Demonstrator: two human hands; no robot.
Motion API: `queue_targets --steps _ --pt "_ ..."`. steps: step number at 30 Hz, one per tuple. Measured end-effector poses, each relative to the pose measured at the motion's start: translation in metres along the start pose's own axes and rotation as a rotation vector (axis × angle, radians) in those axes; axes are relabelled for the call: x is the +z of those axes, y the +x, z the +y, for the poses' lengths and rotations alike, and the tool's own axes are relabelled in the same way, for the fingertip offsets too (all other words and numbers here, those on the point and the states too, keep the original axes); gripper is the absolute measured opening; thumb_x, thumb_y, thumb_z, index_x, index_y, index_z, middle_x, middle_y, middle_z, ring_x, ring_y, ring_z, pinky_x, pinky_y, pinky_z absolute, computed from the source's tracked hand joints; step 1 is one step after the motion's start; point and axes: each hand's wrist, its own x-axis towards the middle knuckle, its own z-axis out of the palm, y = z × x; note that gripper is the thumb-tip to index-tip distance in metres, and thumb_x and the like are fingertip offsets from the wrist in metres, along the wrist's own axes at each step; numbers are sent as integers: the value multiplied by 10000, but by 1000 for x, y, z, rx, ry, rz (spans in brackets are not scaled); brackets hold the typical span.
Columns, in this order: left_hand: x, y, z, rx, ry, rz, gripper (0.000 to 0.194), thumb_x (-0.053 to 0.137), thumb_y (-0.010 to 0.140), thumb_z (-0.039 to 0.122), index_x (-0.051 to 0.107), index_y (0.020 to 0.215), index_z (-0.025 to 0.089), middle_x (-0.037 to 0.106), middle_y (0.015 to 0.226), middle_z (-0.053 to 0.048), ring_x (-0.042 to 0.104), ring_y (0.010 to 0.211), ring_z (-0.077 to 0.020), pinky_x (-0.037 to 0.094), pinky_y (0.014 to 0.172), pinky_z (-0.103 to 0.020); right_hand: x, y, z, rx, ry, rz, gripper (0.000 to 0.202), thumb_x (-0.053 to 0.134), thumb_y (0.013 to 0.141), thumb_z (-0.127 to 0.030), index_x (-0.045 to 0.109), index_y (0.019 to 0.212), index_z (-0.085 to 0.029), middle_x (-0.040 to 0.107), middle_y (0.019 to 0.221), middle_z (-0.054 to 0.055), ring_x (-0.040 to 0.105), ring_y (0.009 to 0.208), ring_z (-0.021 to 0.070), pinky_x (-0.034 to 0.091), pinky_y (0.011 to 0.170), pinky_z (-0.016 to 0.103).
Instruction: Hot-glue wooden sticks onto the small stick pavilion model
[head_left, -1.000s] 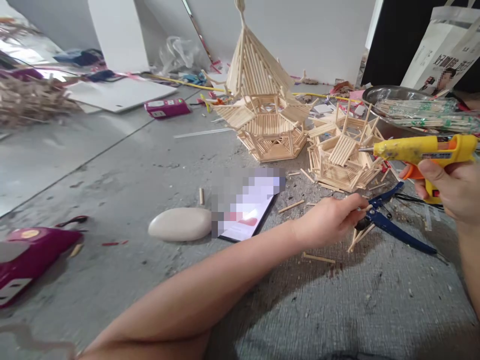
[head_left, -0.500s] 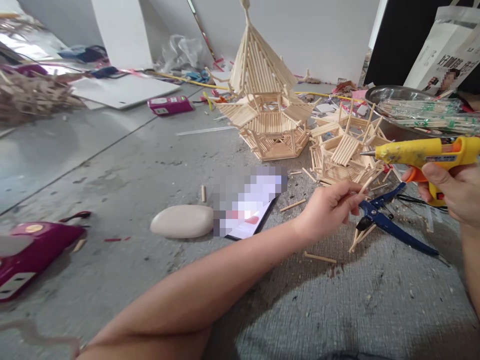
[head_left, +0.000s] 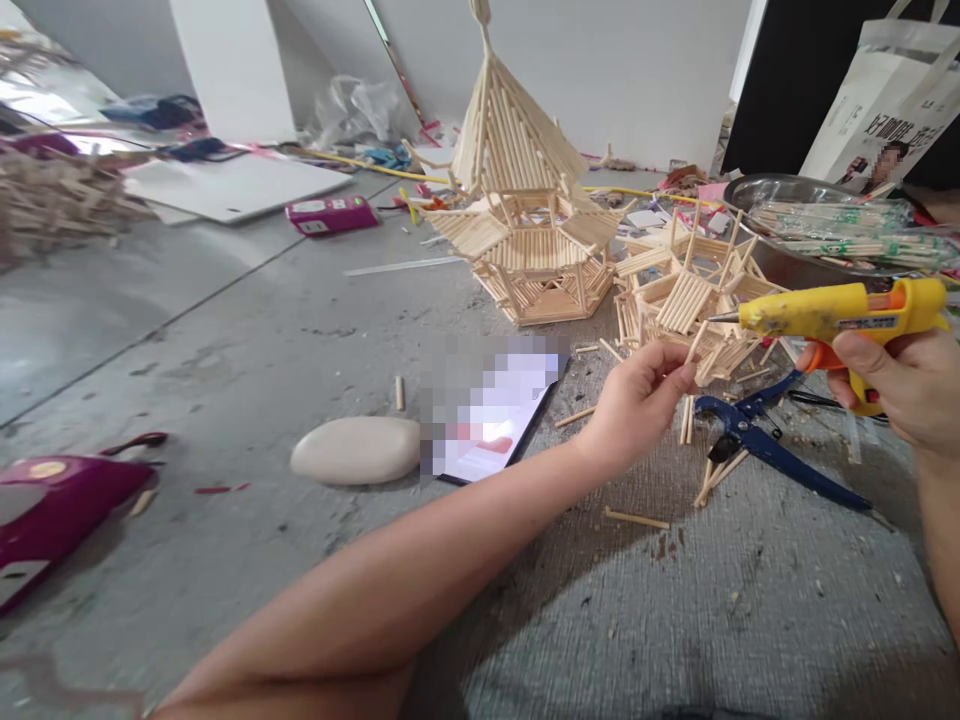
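Observation:
Between thumb and fingers, my left hand (head_left: 637,400) pinches a short wooden stick (head_left: 696,343), tilted upward. My right hand (head_left: 889,370) is wrapped round a yellow glue gun (head_left: 825,308), whose metal nozzle points left, close to the stick's upper end. Just behind the stick stands a small open framework of wooden sticks (head_left: 686,300). A taller pagoda-shaped stick model (head_left: 536,245) with a pointed roof is to its left. Blue cutting pliers (head_left: 780,455) lie on the grey floor below my hands, partly over loose sticks (head_left: 724,475).
A phone (head_left: 502,415) and a pale rounded object (head_left: 356,450) lie left of my left hand. Purple devices (head_left: 334,214) (head_left: 64,515) sit farther left. At the back right, a metal bowl (head_left: 780,262) holds wrapped sticks beside a white bag (head_left: 874,110).
My left hand has moved slightly left with the stick, which now points more upright. The glue gun has shifted slightly left too. More loose sticks show beside the pliers.

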Motion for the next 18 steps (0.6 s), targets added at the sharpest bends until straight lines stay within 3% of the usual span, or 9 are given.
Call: queue_targets --steps 7,12,18 --pt "2 -3 -7 103 111 -18 77 487 814 240 492 772 175 540 596 28 450 481 -49 370 440 -183 -1 -1 1 -3 24 23 235 604 759 -433 614 717 -203 643 684 9 460 361 57 326 308 214" --pt "6 -9 -7 221 263 -93 103 481 825 255 511 774 171 538 569 27 458 497 -61 385 469 -197 -4 -2 4 15 49 51 236 602 762 -423 621 698 -196 646 685 20 462 362 63 319 310 223" --pt "6 -10 -1 180 237 -31 139 441 853 271 488 756 183 524 509 40 453 453 -56 388 460 -192 -2 -3 1 18 78 52 218 614 755 -406 614 711 -193 643 664 23 461 365 72 321 315 235"
